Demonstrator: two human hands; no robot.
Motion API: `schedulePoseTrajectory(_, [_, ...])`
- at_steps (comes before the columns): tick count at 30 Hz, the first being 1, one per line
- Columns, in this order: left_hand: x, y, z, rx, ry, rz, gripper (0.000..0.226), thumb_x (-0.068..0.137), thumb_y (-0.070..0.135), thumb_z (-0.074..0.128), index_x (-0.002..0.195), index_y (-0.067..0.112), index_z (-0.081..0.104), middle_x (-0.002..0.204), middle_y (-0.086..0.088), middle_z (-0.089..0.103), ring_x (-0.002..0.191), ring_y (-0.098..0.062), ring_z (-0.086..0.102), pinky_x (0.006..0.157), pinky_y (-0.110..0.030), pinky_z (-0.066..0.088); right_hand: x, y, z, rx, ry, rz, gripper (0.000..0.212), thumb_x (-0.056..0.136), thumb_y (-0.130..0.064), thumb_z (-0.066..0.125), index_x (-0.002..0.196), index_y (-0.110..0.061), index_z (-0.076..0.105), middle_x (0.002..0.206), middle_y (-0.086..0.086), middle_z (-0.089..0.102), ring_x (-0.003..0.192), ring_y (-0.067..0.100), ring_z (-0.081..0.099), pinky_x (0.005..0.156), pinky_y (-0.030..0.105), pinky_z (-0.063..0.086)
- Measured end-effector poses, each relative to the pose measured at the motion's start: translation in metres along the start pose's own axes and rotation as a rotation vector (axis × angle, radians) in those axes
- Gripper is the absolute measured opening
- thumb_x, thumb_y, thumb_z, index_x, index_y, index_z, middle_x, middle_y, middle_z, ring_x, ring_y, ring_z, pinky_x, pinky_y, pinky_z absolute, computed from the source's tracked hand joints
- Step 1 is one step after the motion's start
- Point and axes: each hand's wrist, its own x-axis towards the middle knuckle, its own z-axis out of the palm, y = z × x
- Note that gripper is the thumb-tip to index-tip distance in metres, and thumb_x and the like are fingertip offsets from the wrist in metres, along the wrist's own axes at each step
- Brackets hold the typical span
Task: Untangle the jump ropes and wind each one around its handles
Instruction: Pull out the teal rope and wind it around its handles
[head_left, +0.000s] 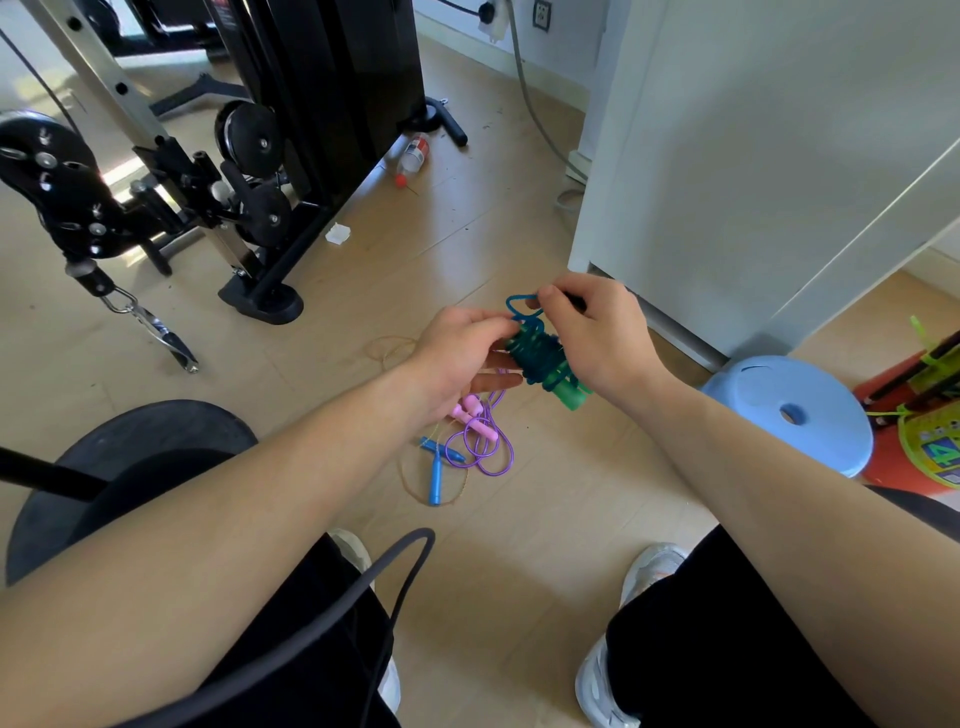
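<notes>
Black trousers (727, 623) and grey shoes (602, 680), nearest, with a dark cable (363, 577) across the left leg. Left hand (457, 348): thumb and forefinger pinch the top of the teal rope (537, 353), lower fingers straight beneath it. Right hand (592, 332): closed, pinching a free loop of the same rope above the bundle. Teal rope: mostly wound round a pair of green handles (571, 397), held between both hands above the floor (519, 545). Purple rope (483, 447) with pink handles (470, 408): loose on the floor below the hands. Blue handles (435, 475) with thin tan rope (410, 483): on the floor, just left of the purple rope and touching it. Blue stool (795, 410): right. White cabinet (753, 156): far right. Gym machine (208, 156): far left. Black disc (130, 452): near left.
</notes>
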Motion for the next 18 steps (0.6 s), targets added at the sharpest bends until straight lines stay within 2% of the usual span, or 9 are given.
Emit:
schedulePoseTrajectory(2, [0.001,-0.002,0.001,0.037,0.005,0.026,0.018,0.097,0.01,0.054,0.105,0.005,0.069,0.083,-0.007,0.069,0.065,-0.018,0.067,0.062,-0.031,0.057,0.001,0.001,0.001,-0.007,-0.012,0.005,0.026,0.096,-0.026,0.049,0.088,-0.025,0.074,0.056,-0.014,0.053,0.056,0.0,0.047,0.05,0.012,0.035])
schedulePoseTrajectory(6, [0.001,-0.005,0.004,0.089,0.053,0.075,0.017,0.096,0.009,0.053,0.099,0.009,0.07,0.081,-0.005,0.069,0.067,-0.018,0.066,0.062,-0.032,0.058,0.005,0.005,0.0,-0.051,-0.077,-0.009,0.023,0.095,-0.023,0.052,0.096,-0.029,0.074,0.068,-0.016,0.061,0.061,-0.009,0.053,0.054,0.005,0.035])
schedulePoseTrajectory(10, [0.005,-0.007,0.0,0.111,0.085,0.08,0.018,0.095,0.013,0.056,0.104,0.004,0.069,0.091,-0.011,0.069,0.074,-0.02,0.068,0.066,-0.034,0.061,0.007,0.008,-0.009,-0.156,-0.189,-0.096,0.022,0.098,-0.017,0.053,0.101,-0.023,0.074,0.076,-0.008,0.07,0.058,-0.007,0.056,0.058,0.004,0.039])
schedulePoseTrajectory(13, [0.006,-0.006,-0.001,0.125,0.062,0.086,0.019,0.096,0.015,0.056,0.106,0.005,0.069,0.092,-0.011,0.068,0.073,-0.019,0.067,0.068,-0.037,0.061,0.007,0.007,-0.014,-0.1,-0.213,-0.114,0.026,0.097,-0.011,0.052,0.104,-0.023,0.074,0.077,-0.003,0.071,0.05,0.003,0.059,0.058,0.014,0.05])
schedulePoseTrajectory(18, [0.004,-0.004,0.0,0.09,0.023,0.068,0.019,0.097,0.017,0.051,0.099,0.009,0.068,0.088,-0.008,0.064,0.074,-0.021,0.066,0.071,-0.042,0.06,0.008,0.005,-0.016,-0.092,-0.269,-0.112,0.038,0.097,-0.004,0.043,0.098,-0.026,0.074,0.078,0.0,0.066,0.048,0.007,0.055,0.054,0.019,0.047])
